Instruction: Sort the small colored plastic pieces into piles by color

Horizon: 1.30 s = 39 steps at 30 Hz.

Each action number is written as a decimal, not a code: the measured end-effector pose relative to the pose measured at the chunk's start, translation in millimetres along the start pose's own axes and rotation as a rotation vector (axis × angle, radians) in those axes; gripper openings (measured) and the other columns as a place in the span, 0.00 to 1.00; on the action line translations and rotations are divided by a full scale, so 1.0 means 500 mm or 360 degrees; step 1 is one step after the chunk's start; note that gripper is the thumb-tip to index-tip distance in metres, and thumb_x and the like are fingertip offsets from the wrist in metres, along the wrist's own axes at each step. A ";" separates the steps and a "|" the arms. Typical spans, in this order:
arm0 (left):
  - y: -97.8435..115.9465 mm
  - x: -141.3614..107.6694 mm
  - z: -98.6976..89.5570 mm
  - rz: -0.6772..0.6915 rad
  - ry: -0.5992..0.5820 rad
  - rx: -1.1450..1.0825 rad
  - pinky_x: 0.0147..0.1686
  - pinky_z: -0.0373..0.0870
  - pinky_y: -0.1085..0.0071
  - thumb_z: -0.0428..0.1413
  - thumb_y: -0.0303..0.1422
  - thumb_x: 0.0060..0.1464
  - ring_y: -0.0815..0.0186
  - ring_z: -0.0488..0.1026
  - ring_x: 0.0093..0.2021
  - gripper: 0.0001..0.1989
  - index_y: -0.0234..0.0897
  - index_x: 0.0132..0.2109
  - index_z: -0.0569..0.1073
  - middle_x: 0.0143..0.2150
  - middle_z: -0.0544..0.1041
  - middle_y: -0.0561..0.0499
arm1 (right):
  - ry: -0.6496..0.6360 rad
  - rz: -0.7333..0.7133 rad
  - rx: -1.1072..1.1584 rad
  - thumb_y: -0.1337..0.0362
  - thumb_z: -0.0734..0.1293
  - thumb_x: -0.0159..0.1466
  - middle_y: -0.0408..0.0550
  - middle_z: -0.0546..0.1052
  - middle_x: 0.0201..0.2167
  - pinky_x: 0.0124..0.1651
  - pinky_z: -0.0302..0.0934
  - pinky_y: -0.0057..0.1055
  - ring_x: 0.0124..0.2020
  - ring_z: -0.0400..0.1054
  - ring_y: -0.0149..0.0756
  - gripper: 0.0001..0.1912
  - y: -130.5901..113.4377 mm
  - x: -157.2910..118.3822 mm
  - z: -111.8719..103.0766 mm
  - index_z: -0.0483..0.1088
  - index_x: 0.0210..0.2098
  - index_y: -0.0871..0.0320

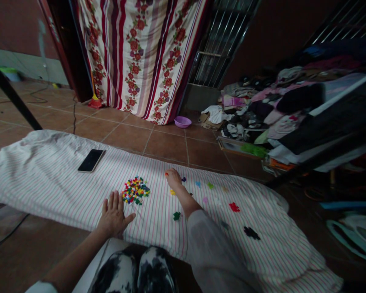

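My left hand (114, 215) lies open on the striped cloth (88, 199), fingers spread, at the near left edge of a pile of small multicoloured pieces (136, 189). Farther right, my right hand (173, 178) is closed in a pinch low over the cloth, with a small orange piece (166, 174) at its fingertips. Close to that hand are yellow pieces (172, 192) and dark blue pieces (183, 179). Dark green pieces (176, 216) sit in a cluster nearer to me. Whether more orange pieces lie under the fingers is hidden.
Single-colour clusters spread to the right: light blue (198, 184), lime green (210, 185), pink (205, 200), red (234, 207) and black (251, 233). A phone (91, 160) rests at the left. Beyond are a purple basin (182, 121) and a heap of clothes (262, 101).
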State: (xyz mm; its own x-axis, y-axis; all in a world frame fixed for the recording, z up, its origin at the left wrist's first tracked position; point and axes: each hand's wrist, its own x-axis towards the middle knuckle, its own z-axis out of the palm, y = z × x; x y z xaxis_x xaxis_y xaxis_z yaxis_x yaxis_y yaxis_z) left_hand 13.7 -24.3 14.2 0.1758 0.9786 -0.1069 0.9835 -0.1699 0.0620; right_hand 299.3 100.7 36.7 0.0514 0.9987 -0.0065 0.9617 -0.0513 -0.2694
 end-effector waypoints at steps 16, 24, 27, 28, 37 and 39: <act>0.001 -0.001 -0.006 -0.0005 -0.0038 0.0048 0.64 0.40 0.48 0.36 0.61 0.49 0.46 0.38 0.69 0.52 0.18 0.65 0.46 0.68 0.43 0.31 | -0.0005 0.0001 0.0028 0.76 0.56 0.62 0.50 0.73 0.43 0.47 0.54 0.26 0.46 0.64 0.34 0.18 -0.002 0.001 0.010 0.73 0.42 0.56; -0.001 0.001 0.001 -0.0008 -0.0025 0.0045 0.64 0.39 0.48 0.37 0.61 0.49 0.46 0.37 0.69 0.52 0.18 0.66 0.46 0.69 0.42 0.31 | 0.0081 0.0027 0.0229 0.78 0.57 0.59 0.49 0.76 0.43 0.48 0.56 0.26 0.46 0.67 0.35 0.19 0.019 0.005 0.016 0.73 0.42 0.57; -0.001 0.001 -0.001 -0.0016 -0.0054 0.0055 0.64 0.39 0.48 0.37 0.61 0.49 0.46 0.36 0.69 0.52 0.18 0.66 0.45 0.69 0.41 0.32 | 0.0138 0.0017 0.0328 0.78 0.58 0.58 0.49 0.76 0.44 0.50 0.56 0.25 0.47 0.67 0.34 0.19 0.031 0.001 0.017 0.74 0.42 0.57; 0.000 0.000 -0.001 -0.0015 -0.0057 0.0055 0.64 0.39 0.48 0.36 0.61 0.49 0.46 0.36 0.69 0.52 0.18 0.66 0.45 0.69 0.41 0.32 | 0.0157 0.0008 0.0360 0.78 0.58 0.58 0.48 0.76 0.44 0.50 0.57 0.24 0.47 0.68 0.33 0.20 0.035 -0.002 0.017 0.74 0.43 0.57; -0.002 0.001 0.005 -0.0027 -0.0019 0.0035 0.64 0.39 0.48 0.36 0.61 0.48 0.46 0.37 0.69 0.52 0.19 0.66 0.46 0.69 0.43 0.31 | 0.0237 -0.0005 0.0520 0.77 0.59 0.58 0.47 0.77 0.42 0.50 0.60 0.27 0.45 0.69 0.33 0.18 0.047 -0.005 0.020 0.75 0.40 0.57; -0.003 0.001 0.005 -0.0018 -0.0015 0.0023 0.64 0.39 0.48 0.37 0.61 0.49 0.46 0.37 0.69 0.52 0.19 0.66 0.47 0.69 0.43 0.31 | 0.0245 -0.0012 0.0524 0.77 0.60 0.58 0.47 0.77 0.41 0.50 0.60 0.27 0.45 0.69 0.33 0.17 0.042 -0.003 0.024 0.75 0.39 0.56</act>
State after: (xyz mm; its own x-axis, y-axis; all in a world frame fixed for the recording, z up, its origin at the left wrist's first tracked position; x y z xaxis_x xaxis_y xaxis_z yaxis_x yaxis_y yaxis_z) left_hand 12.4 -23.7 11.5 0.1650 0.9794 -0.1166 0.9859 -0.1607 0.0461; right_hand 316.1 98.2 19.6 0.1086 0.9848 0.1352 0.8252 -0.0135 -0.5646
